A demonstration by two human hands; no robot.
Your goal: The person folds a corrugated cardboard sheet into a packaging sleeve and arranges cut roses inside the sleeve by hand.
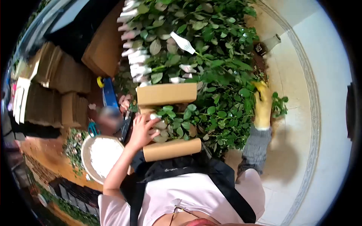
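Note:
My bare left hand lies palm down with its fingers spread, beside a white-covered flower head at the left end of leafy stems. These stems lie between the two rolled edges of brown cardboard, an upper one and a lower one. My right hand, in a yellow glove, curls around the right ends of leafy rose stems. Some leaves stick out past it. A single white-sleeved rose lies on top of the large leafy pile.
Many white-sleeved heads line the pile's left side. To the left are a white bowl of white pieces, teal-handled scissors, a blue tape dispenser and stacked cardboard. A glass bottle lies at upper right near the wall.

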